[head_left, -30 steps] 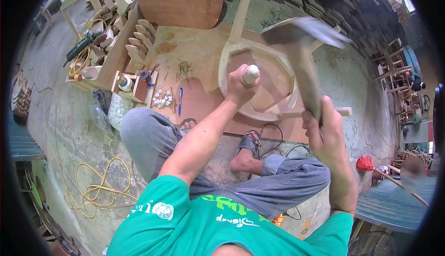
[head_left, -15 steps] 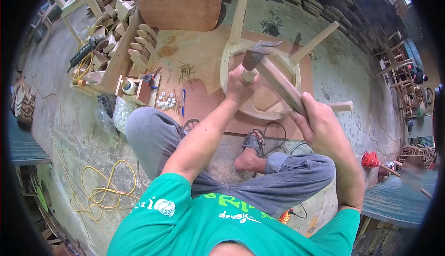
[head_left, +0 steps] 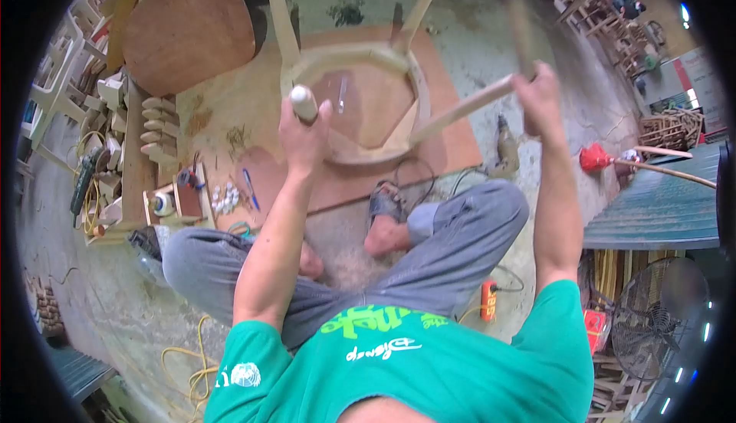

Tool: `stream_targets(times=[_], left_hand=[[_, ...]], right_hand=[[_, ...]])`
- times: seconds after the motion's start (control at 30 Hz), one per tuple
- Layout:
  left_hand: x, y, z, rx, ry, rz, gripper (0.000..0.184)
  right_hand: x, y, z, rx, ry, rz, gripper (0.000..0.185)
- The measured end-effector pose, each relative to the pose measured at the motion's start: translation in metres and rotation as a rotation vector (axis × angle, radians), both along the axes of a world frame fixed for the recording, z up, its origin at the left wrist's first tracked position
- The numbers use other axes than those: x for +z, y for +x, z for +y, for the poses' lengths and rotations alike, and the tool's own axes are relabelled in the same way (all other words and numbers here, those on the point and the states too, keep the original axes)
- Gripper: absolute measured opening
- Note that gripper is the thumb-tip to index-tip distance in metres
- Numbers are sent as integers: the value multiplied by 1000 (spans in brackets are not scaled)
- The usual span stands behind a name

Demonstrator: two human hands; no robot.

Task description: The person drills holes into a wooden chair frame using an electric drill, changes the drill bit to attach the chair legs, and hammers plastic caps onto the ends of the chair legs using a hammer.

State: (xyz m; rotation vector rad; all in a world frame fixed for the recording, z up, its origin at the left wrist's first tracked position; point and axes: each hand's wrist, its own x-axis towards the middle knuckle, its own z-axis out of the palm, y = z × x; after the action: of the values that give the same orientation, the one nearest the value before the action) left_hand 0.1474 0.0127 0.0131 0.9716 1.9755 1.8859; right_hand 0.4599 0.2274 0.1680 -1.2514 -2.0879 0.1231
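An upside-down wooden stool frame [head_left: 368, 155] lies on a brown board, its legs pointing up and outward. My left hand [head_left: 305, 138] is closed around the near-left stool leg [head_left: 304, 107], just below its end, where a round white tip shows. My right hand [head_left: 539, 100] is closed on the handle of a hammer [head_left: 521, 28], raised at the upper right and smeared by motion. Behind that hand reaches the end of another leg [head_left: 464, 107]; I cannot tell whether they touch.
The board [head_left: 337, 193] carries several white caps [head_left: 225, 197], a blue pen [head_left: 250, 187] and scattered nails [head_left: 235, 139]. Left of it stands a wooden box [head_left: 138, 147] of wood pieces. A drill [head_left: 505, 147] with a cable lies right of the stool. A fan [head_left: 655, 319] stands lower right.
The hammer has gone from the end of the held leg up and away to the right. My left hand still grips the leg. The whole view has shifted, putting the stool further left.
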Motion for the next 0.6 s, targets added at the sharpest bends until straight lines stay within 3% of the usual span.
stream_targets(times=[0.07, 0.1, 0.13, 0.17, 0.27, 0.33, 0.43, 0.47, 0.57, 0.6], left_hand=[[-1, 13, -7, 130, -25, 38, 47], [3, 21, -4, 200, -21, 59, 54], [12, 30, -9, 103, -11, -52, 76], [9, 40, -7, 108, 13, -51, 81], [-1, 56, -4, 87, 31, -68, 102], [0, 60, 0, 106, 51, -84, 103], [6, 61, 6, 141, 51, -76, 104], [8, 63, 7, 148, 41, -72, 105], [9, 68, 11, 194, 36, -55, 104], [11, 63, 13, 216, 68, -84, 103]], right_hand=[[8, 18, 17, -108, -400, 223, 38], [-2, 25, 34, -51, -486, 459, 38], [-18, 32, 51, 5, -568, 696, 38], [-25, 34, 63, 67, -645, 931, 37], [-42, 39, 93, 185, -798, 1014, 42], [-50, 39, 107, 348, -926, 1035, 51], [-56, 29, 92, 480, -1041, 1180, 48], [-44, 17, 71, 393, -1038, 1153, 50], [-51, 27, 78, 607, -991, 916, 48], [-53, 30, 75, 482, -903, 868, 47]])
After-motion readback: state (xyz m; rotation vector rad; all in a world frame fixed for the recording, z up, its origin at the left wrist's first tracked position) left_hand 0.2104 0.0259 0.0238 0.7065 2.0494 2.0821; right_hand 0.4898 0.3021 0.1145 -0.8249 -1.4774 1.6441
